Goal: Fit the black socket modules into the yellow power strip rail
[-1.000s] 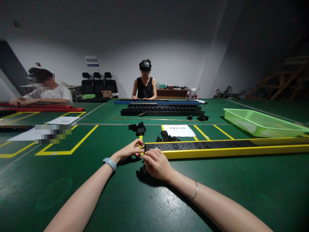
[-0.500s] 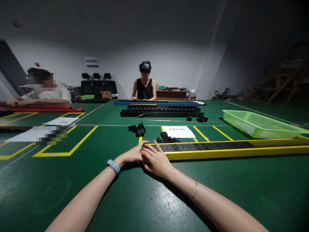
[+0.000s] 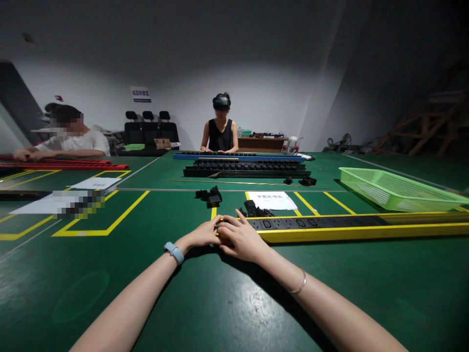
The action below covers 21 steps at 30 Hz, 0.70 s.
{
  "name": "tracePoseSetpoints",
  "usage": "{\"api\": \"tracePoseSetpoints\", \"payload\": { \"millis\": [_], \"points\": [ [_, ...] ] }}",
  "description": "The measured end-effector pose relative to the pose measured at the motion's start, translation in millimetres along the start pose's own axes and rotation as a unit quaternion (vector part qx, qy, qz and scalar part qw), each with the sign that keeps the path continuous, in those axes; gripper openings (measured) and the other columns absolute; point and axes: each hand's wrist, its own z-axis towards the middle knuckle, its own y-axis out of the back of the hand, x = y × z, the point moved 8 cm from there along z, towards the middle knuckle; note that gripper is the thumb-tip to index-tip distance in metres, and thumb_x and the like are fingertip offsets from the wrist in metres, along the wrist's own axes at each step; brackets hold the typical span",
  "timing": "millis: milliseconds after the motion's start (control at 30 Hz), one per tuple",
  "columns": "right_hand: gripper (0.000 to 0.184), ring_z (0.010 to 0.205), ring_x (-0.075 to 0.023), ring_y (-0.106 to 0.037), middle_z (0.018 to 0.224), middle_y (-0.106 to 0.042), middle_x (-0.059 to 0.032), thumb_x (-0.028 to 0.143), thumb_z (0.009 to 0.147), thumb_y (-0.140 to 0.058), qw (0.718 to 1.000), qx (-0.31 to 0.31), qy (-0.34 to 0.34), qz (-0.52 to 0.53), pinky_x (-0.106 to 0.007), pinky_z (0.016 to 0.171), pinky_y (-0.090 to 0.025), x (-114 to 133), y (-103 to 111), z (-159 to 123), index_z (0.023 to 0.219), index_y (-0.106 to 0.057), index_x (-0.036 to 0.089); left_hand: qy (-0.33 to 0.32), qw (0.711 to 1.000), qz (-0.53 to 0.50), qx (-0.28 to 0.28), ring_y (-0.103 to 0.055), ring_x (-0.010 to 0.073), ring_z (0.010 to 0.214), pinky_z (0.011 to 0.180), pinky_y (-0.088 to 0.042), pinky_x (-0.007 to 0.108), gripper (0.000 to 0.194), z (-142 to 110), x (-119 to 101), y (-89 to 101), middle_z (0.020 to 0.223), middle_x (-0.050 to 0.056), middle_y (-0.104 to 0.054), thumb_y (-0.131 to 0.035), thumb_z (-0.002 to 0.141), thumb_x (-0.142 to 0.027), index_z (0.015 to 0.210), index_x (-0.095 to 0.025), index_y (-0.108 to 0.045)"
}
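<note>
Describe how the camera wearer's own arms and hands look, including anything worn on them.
The left hand is gloveless, with a wide pale-blue band at the wrist. The right hand is gloveless too, with a thin silvery bracelet farther up. No sleeves show.

Left hand [image 3: 202, 233] and right hand [image 3: 242, 240] are held together; right fingers [image 3: 229, 228] are bent, partly spread; left forearm [image 3: 135, 288] and right forearm [image 3: 330, 298] are angled inward.

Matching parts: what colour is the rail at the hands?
The rail is yellow, best seen in the head view.
</note>
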Motion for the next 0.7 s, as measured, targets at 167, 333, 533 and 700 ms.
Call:
{"api": "tracePoseSetpoints", "payload": {
  "millis": [167,333,533,700],
  "points": [
    [0.035,0.133,-0.0274,-0.037,0.128,-0.059,-0.0051,0.045,0.086,-0.058,1.0,0.022,0.013,0.004,-0.056,0.115,-0.007,-10.5,1.1,-1.5,0.113,-0.06,0.024,0.019,1.0,-0.013,0.0,-0.06,0.022,0.095,0.079,-0.047,0.031,0.074,-0.4,6.0,0.3,0.107,0.005,-0.062,-0.076,0.057,-0.022,0.125,-0.019,-0.045],
    [0.033,0.133,-0.0294,-0.035,0.131,-0.058,-0.004,0.046,0.088,-0.055,0.999,0.039,0.004,0.004,-0.059,0.113,-0.008,-13.2,1.8,-1.9,0.114,-0.061,0.025,0.018,1.0,-0.019,0.0,-0.059,0.0214,0.093,0.078,-0.047,0.03,0.075,-0.6,4.2,0.9,0.106,0.004,-0.062,-0.077,0.057,-0.024,0.125,-0.02,-0.045],
    [0.027,0.116,-0.0237,-0.049,0.122,-0.062,-0.0012,0.042,0.098,-0.042,0.999,0.04,-0.029,0.009,-0.056,0.11,-0.019,-14.4,-1.2,0.7,0.109,-0.062,0.028,0.017,0.999,-0.027,0.0,-0.058,0.0219,0.096,0.082,-0.046,0.031,0.07,-0.8,2.4,-0.8,0.103,0.006,-0.062,-0.079,0.059,-0.027,0.121,-0.019,-0.048],
    [0.026,0.111,-0.0237,-0.049,0.116,-0.064,-0.0037,0.039,0.098,-0.042,0.999,0.021,-0.026,-0.011,-0.051,0.107,-0.028,-14.3,-6.6,3.0,0.102,-0.064,0.025,0.014,0.999,-0.038,-0.004,-0.058,0.0203,0.093,0.081,-0.045,0.029,0.068,-1.7,-0.9,-1.8,0.099,0.004,-0.062,-0.079,0.059,-0.026,0.118,-0.019,-0.048]
  ]
}}
